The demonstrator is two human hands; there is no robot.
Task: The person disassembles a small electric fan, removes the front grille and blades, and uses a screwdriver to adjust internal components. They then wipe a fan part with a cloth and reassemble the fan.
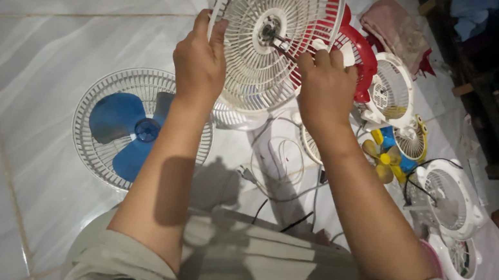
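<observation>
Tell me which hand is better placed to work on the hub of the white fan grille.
Right hand: its fingers sit beside the hub of the white grille, while the left hand grips the rim.

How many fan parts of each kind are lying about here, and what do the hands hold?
White grille held up by left hand and right hand: 1
Grille with blue blades, on floor: 1
Red fan body: 1
Small white fans: 3
Yellow blades: 1
Total: 7

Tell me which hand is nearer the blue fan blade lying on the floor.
Left. The left hand grips the white fan grille rim just above the blue fan blade; the right hand holds it farther right.
</observation>
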